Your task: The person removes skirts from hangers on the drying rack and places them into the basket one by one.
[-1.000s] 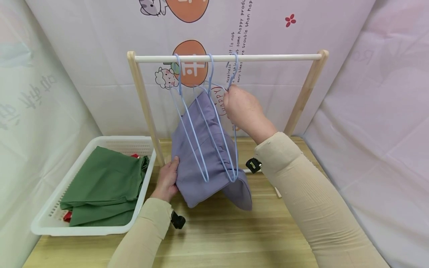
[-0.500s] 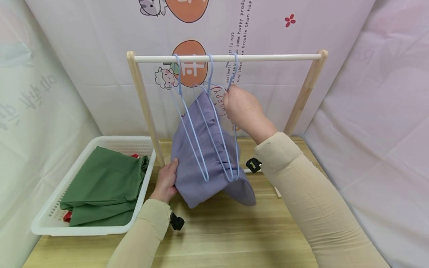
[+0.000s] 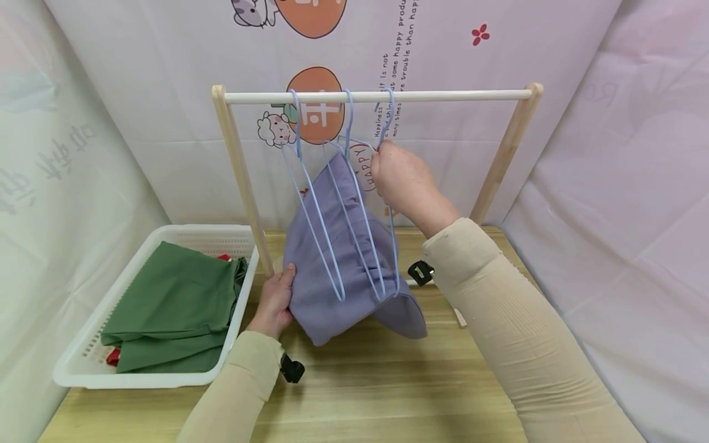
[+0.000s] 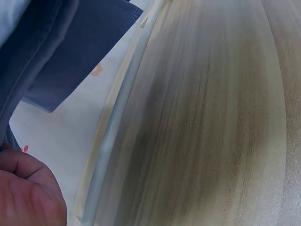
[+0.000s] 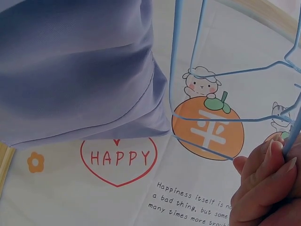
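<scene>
A purple garment (image 3: 316,295) slants beneath the rack, behind the left hanger (image 3: 318,215) and the middle hanger (image 3: 362,215). My left hand (image 3: 274,301) holds its left edge, thumb on the near face; the other fingers are mostly hidden. In the left wrist view that hand (image 4: 33,195) shows only in part, below the dark cloth. My right hand (image 3: 407,178) grips the right-hand blue hanger (image 3: 394,246) just under its hook. The garment's lower right flap sticks out past this hanger's bottom end; whether it passes through the frame I cannot tell.
A wooden rack with a white bar (image 3: 454,95) carries the hangers by their hooks. On the left, a white basket (image 3: 157,381) contains folded green cloth (image 3: 172,301) with bits of red under it. Printed white sheeting (image 3: 554,37) surrounds the wooden tabletop (image 3: 354,400).
The right-hand hanger's bottom end has swung slightly right, away from the middle hanger. The garment's lower right flap has shifted right and a little up. Both hands keep their holds.
</scene>
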A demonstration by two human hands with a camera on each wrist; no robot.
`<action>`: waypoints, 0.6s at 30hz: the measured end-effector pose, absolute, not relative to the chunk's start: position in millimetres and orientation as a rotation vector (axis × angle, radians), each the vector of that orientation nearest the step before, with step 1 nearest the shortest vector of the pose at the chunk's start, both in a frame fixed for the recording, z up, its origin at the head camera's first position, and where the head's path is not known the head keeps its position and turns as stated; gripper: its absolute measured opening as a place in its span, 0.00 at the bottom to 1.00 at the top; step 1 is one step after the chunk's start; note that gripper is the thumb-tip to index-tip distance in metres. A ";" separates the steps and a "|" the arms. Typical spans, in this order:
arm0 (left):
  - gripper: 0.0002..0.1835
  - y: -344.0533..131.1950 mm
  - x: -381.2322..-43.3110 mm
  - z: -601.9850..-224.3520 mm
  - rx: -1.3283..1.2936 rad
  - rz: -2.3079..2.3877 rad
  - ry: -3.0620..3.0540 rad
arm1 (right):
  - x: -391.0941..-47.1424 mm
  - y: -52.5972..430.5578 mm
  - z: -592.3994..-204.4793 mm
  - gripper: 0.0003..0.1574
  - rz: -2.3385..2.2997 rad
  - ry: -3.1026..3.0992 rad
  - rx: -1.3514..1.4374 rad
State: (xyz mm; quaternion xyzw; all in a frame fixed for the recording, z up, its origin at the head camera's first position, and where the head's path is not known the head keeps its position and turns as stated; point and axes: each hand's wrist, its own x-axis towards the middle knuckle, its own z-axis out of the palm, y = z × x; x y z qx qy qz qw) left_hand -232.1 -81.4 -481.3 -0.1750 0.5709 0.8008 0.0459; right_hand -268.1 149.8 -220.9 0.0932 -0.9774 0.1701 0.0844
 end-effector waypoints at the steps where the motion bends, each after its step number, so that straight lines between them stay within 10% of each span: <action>1: 0.24 -81.5 -231.2 -480.3 -0.534 2.442 1.751 | -267.9 149.9 -220.7 0.26 0.509 -2.913 0.281; 18: 0.31 -84.0 -210.6 -464.3 -0.491 2.442 1.766 | -266.2 150.8 -218.3 0.26 0.512 -2.934 0.291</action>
